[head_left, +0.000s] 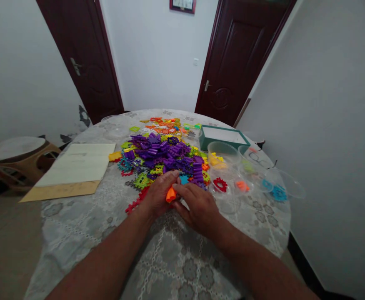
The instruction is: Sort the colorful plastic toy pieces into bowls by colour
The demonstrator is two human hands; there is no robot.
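Observation:
Near the front of a heap of plastic building pieces (160, 152), mostly purple, my two hands meet over the table. My left hand (161, 192) is closed around an orange plastic piece (171, 194). The fingers of my right hand (198, 204) press against the same piece from the right. A blue piece (184, 179) shows just beyond the fingers; whether it is held or lies on the heap I cannot tell. Red toothed pieces (134, 205) lie by my left wrist. My palms and some fingertips are hidden.
Clear plastic bowls stand right of the heap, with yellow pieces (216, 160), a red gear ring (220, 184) and blue gears (278, 192) in them. Behind is a green box (223, 138). Paper sheets (79, 164) lie left on the patterned tablecloth (157, 266). A drum-shaped stool (16, 160) stands beyond.

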